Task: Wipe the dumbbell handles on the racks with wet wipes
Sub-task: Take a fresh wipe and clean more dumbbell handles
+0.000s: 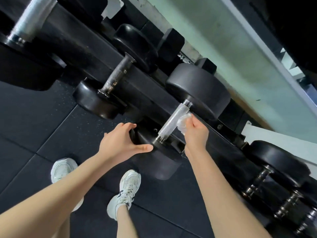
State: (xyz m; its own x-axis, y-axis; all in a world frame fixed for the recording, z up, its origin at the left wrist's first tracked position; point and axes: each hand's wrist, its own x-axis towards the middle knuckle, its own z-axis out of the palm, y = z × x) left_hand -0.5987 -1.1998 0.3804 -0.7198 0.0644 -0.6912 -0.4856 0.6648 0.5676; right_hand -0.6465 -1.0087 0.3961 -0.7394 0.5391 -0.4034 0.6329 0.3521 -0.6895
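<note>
GYM FLOOR: Two hands work one dumbbell (197, 90) on the rack (145, 86). The right hand (197, 133) clenches a single crumpled wet wipe (184, 121) against the right edge of its silver handle (171, 124), and the left hand (118, 143) grips the near head's rim. One dark-handled dumbbell (116, 74) lies apart at left. Two white sneakers (127, 188) stand on the open black floor mat (34, 117).

Stretches both bare forearms forward and down. Cups the left hand (120, 143) over the rim of the dumbbell head (154, 162), fingers bent, thumb straight. Pinches the crumpled wet wipe (184, 123) in the right hand (195, 133), fingers bunched, wrist a little bent. Holds the two hands apart.
</note>
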